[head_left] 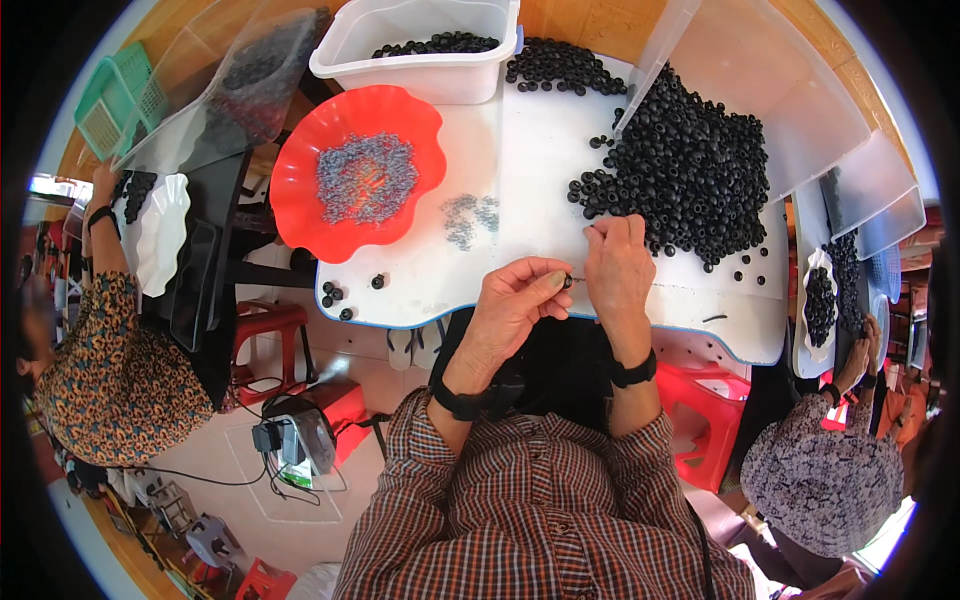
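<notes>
My left hand [522,305] pinches a small black round piece [567,282] between thumb and forefinger, above the front edge of the white table [470,285]. My right hand [620,268] is just to its right, fingers curled together at the near-left side of a large pile of black ring-shaped pieces [690,165]. Whatever those fingers hold is hidden. To the left, a red scalloped bowl [290,190] contains many tiny grey metal parts [367,178]. More of these small parts lie scattered on the tabletop beside the bowl.
A white tub [415,72] of black pieces stands at the back, near a tilted clear plastic bin [760,90]. Several loose pieces [331,293] lie at the table's left corner. People work at tables on both sides. A red stool [703,415] stands below right.
</notes>
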